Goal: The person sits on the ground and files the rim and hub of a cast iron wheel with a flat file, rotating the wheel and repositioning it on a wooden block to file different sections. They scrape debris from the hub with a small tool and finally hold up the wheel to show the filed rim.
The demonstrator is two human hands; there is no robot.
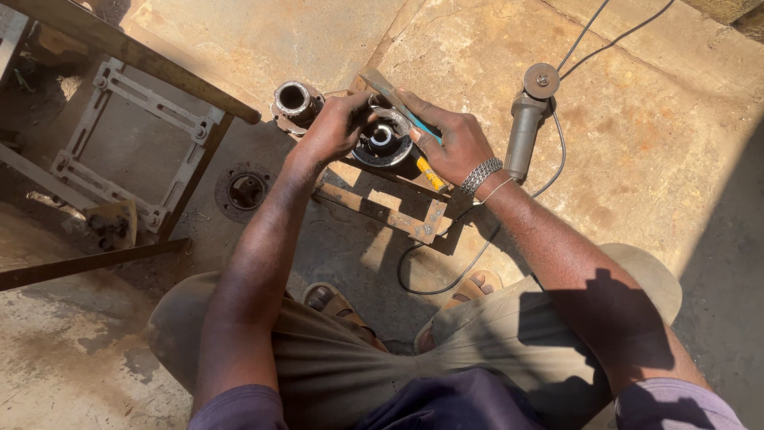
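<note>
Both hands are working on one round metal hub (382, 137), dark and ringed around a shiny bore, sitting on a rusty steel bracket (390, 209) on the concrete floor. I am closing my left hand (334, 126) over its rim, seemingly steadying it, while my right hand (450, 139) is clamping a flat metal strip (387, 90) across its top. Beside it, an angle grinder (525, 127) is lying idle, cord trailing.

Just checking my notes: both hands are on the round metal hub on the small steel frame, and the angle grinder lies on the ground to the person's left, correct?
Not quite. In the head view both hands are on the round metal hub, but the angle grinder lies to the person's right.
</note>
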